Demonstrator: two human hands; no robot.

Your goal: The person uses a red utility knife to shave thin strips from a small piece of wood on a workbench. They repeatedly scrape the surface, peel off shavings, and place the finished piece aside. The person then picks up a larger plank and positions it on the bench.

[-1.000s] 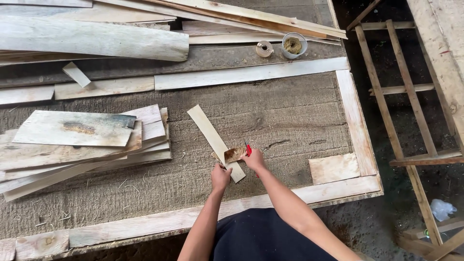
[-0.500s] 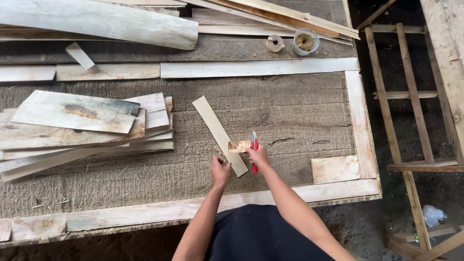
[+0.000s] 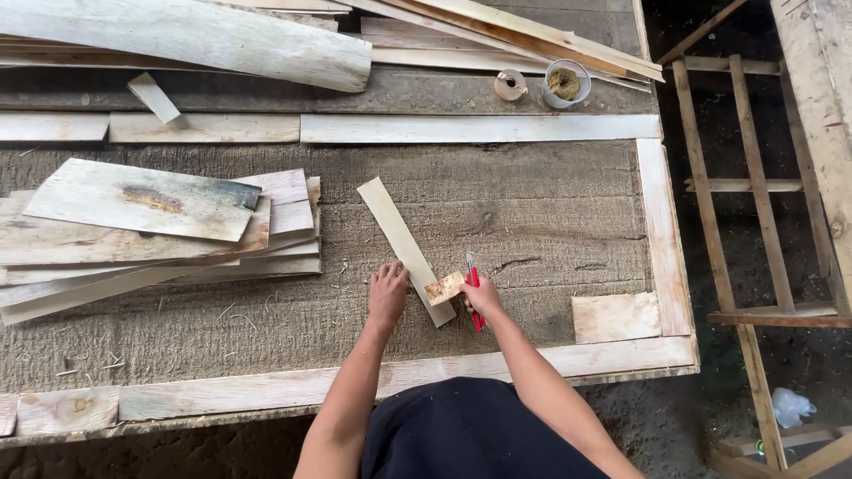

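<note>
So the person's got both hands down in the lower middle of the frame, on a rough grey-brown wooden counter [image 3: 532,222] edged with pale planks. The left hand [image 3: 388,295] lies flat, fingers spread, pressing on the near end of a long, narrow pale wood strip [image 3: 395,232] that runs diagonally up and to the left. No grip there, it's just resting on top.

The right hand [image 3: 482,297] is just beside it, grip pressed together around a red-handled cutting tool [image 3: 473,288], with the blade end poking up toward the top of the frame. A small tan square chip of wood [image 3: 445,287] sits between the two hands, touching the strip's lower end and right up against the right hand's fingers. Can't tell if the fingers are pinching it too.

At left of the frame there's a messy stack of thin veneer sheets [image 3: 160,222], well apart from the hands. A small pale square board [image 3: 616,318] lies at lower right of the counter. Up at the top sit a white round cup with brownish stuff inside [image 3: 565,83] and a small roll of tape [image 3: 509,85] next to it, below some long planks [image 3: 497,27]. A wooden ladder-like frame [image 3: 754,248] is off to the right.
</note>
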